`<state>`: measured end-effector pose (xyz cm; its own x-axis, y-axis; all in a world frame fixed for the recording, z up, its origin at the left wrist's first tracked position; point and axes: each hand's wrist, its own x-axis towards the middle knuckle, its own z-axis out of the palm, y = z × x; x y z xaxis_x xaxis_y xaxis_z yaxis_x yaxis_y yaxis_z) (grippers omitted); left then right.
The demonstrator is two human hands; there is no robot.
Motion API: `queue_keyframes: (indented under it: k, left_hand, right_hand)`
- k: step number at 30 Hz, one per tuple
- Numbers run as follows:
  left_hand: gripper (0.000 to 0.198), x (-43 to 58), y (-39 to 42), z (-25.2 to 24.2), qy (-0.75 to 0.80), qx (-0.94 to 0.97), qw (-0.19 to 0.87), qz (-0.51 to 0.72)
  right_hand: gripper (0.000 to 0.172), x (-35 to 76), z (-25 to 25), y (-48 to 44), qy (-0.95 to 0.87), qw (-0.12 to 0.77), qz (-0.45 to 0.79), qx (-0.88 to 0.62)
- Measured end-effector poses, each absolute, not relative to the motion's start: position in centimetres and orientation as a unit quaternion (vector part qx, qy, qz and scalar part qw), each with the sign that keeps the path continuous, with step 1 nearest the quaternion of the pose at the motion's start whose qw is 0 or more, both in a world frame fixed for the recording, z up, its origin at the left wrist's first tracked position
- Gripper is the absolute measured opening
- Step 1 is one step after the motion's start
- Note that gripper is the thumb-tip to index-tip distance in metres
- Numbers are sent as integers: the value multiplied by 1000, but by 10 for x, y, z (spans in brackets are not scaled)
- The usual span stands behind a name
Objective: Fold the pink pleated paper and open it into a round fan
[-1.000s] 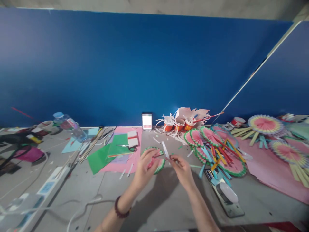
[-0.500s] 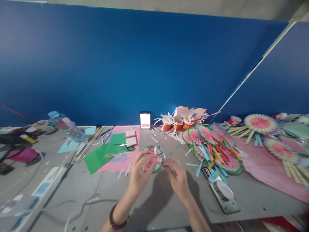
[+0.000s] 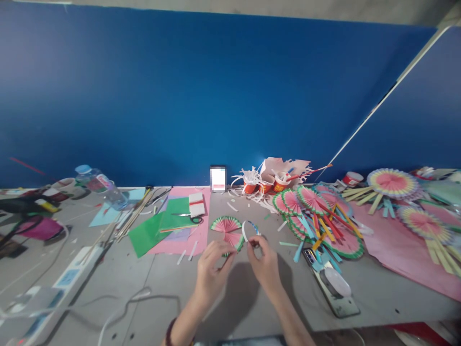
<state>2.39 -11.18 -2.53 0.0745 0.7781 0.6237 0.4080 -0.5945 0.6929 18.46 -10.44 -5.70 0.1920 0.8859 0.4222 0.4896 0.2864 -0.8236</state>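
Observation:
A pleated paper fan [image 3: 226,225], pink with a green and white rim, lies on the table in front of me. My left hand [image 3: 213,270] is at its lower edge, fingertips pinched together; what they hold, if anything, I cannot make out. Just right of the fan, my right hand [image 3: 263,263] grips a curled white strip [image 3: 245,231] between thumb and fingers. The strip arches up from the fingertips, and blue marks show along its far side.
Finished paper fans [image 3: 312,199] with coloured strips are piled at the right, near a phone [image 3: 342,303]. Red cups [image 3: 281,182] stand at the back. Scissors [image 3: 182,215] rest on green paper [image 3: 144,236] to the left, beyond a power strip [image 3: 77,269] and a bottle [image 3: 99,185].
My left hand has come off the strip and moved down and toward me, uncovering more of the fan. The strip now curls from my right hand alone.

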Motion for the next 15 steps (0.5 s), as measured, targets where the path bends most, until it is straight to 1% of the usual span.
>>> queue_keyframes:
  k: [4, 8, 12, 15]
  left_hand:
    - [8, 25, -113, -30, 432, 704, 155, 543]
    - [17, 24, -115, -31, 470, 679, 157, 541]
    - [18, 26, -119, -29, 433, 706, 133, 544]
    - [25, 30, -123, -33, 386, 749, 88, 532]
  right_hand:
    - [8, 183, -59, -106, -586, 504, 288, -565]
    - [12, 183, -61, -108, -573, 500, 337, -555]
    - [15, 184, -65, -107, -550, 516, 360, -549]
    - [16, 183, -66, -106, -520, 530, 380, -552]
